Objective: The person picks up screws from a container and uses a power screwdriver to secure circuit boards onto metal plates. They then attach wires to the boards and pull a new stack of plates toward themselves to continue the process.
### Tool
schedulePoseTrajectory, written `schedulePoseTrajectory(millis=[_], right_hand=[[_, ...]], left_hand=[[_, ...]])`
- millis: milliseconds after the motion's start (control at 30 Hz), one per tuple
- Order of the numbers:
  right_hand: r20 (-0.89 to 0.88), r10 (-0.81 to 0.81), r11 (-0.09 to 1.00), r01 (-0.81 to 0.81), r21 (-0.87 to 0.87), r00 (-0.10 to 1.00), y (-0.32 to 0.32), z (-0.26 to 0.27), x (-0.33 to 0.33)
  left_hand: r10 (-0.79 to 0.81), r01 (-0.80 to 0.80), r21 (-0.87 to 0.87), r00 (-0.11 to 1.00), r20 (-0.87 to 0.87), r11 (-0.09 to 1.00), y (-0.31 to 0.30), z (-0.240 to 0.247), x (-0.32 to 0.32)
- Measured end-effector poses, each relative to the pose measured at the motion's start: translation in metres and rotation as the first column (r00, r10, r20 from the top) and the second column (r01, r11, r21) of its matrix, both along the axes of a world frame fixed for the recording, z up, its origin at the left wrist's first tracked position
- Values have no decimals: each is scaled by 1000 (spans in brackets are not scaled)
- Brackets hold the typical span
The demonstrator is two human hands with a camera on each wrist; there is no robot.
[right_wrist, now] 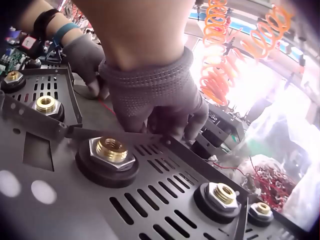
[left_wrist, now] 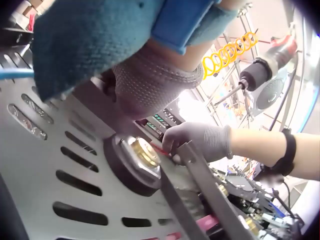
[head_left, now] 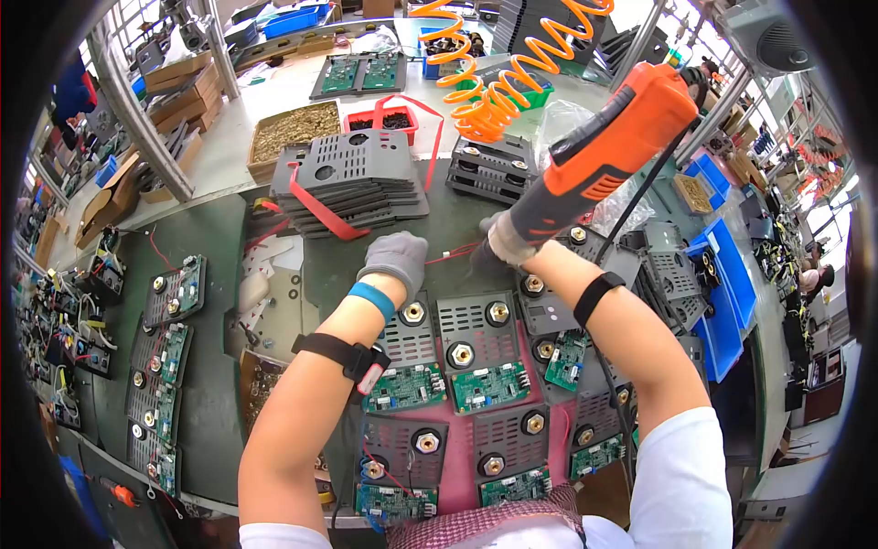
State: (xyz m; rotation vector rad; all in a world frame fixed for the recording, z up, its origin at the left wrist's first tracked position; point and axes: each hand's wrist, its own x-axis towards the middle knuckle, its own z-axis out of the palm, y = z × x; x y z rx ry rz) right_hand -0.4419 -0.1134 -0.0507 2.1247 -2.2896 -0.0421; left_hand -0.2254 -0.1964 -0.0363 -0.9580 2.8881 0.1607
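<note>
Both hands wear grey knit gloves and meet over the green bench, beyond the rows of grey panels. My left hand [head_left: 398, 260] has its fingertips bent down and pinches one end of a thin red wire [head_left: 455, 252]. At the wire's other end my right hand [right_wrist: 155, 107] curls its fingers around it, just behind a slotted grey metal panel [right_wrist: 150, 192] with brass fittings [right_wrist: 112, 149]. From the head, the orange electric screwdriver [head_left: 599, 151] covers much of the right hand. The left wrist view shows this screwdriver [left_wrist: 270, 60] hanging apart from both hands.
Stacked grey panels [head_left: 352, 178] with a red strap stand ahead. Panels with green circuit boards [head_left: 489, 387] fill the near bench, and more line the left. Coiled orange hose [head_left: 485, 110] hangs overhead. Blue bins [head_left: 727, 293] stand at right; a clear bag [right_wrist: 270, 175] holds red wires.
</note>
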Motion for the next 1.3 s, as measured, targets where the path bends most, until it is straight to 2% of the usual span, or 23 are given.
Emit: schedulePoseTrajectory(millis=[33, 67, 100, 167, 233, 367, 400, 433, 467, 500, 567, 767, 833, 867, 900, 967, 1000, 1100, 1167, 1200, 1233, 1267, 1300], right_hand=[[-69, 169, 983, -173, -62, 983, -7, -14, -21], [339, 363, 912, -256, -321, 868, -34, -70, -85], [366, 335, 872, -138, -470, 868, -11, 6, -27], [512, 47, 910, 174, -376, 857, -18, 49, -13], [895, -52, 946, 308, -98, 442, -12, 89, 13], [894, -36, 997, 76, 3, 446, -4, 94, 1], [588, -26, 999, 43, -15, 809, -4, 85, -11], [148, -3, 1000, 6, -17, 989, -6, 78, -22], [-106, -153, 967, 171, 187, 983, -12, 75, -32], [-109, -158, 966, 177, 190, 981, -6, 68, -40], [-119, -228, 945, 249, 211, 966, 10, 57, -62], [-125, -366, 884, 387, 262, 922, 28, 30, -88], [-166, -437, 865, 464, 192, 884, 27, 40, -76], [-256, -430, 876, 469, 115, 866, 15, 3, -126], [-388, -321, 918, 384, 95, 864, 24, 33, -86], [-102, -397, 911, 378, -165, 912, 16, 49, -89], [99, -359, 884, 372, -283, 928, 18, 63, -79], [644, -129, 867, 401, -296, 754, 26, 83, -60], [666, 163, 914, 143, -380, 728, 42, 49, -98], [545, -339, 927, 370, 55, 767, 64, 108, -41], [391, -620, 770, 434, 467, 680, 57, 86, -85], [268, -624, 755, 479, 447, 734, 65, 94, -76], [140, -618, 746, 520, 416, 774, 74, 102, -64]], left_hand=[[7, -7, 0, 1000, 4, 1000, 4, 4, 4], [19, -23, -42, 995, -100, 999, 11, 13, 7], [25, -42, -80, 979, -204, 996, 16, 22, 11], [37, -56, -65, 962, -269, 996, 23, 38, 18], [175, -164, 64, 863, -474, 984, 27, 52, 29], [347, -404, 65, 678, -648, 913, 28, 64, 54], [380, -437, 106, 606, -700, 893, 20, 58, 71], [408, -464, 149, 527, -746, 873, 10, 49, 91], [512, -355, 374, 492, -704, 857, 5, 42, 107], [512, -349, 378, 493, -704, 857, 9, 41, 118], [773, 55, 810, 270, -574, 583, 23, 45, 136], [801, 43, 875, 381, -461, 483, 31, 47, 156], [761, 0, 833, 409, -504, 553, 28, 46, 142], [693, 4, 798, 492, -526, 602, 22, 44, 131], [618, 15, 762, 574, -537, 648, 17, 44, 119], [570, 223, 902, 712, -410, 370, 20, 73, 93], [569, 224, 903, 714, -408, 367, 17, 71, 75], [450, 71, 846, 822, -350, 528, 1, 36, 33], [-99, 219, 336, 935, -339, 916, -7, 4, 11], [-298, 312, 60, 939, -175, 948, -12, -8, 4], [-303, 319, 70, 937, -175, 945, -4, -6, -1], [97, 10, 388, 962, -256, 921, 8, 4, -7], [487, -244, 673, 851, -197, 699, 15, 10, -10]])
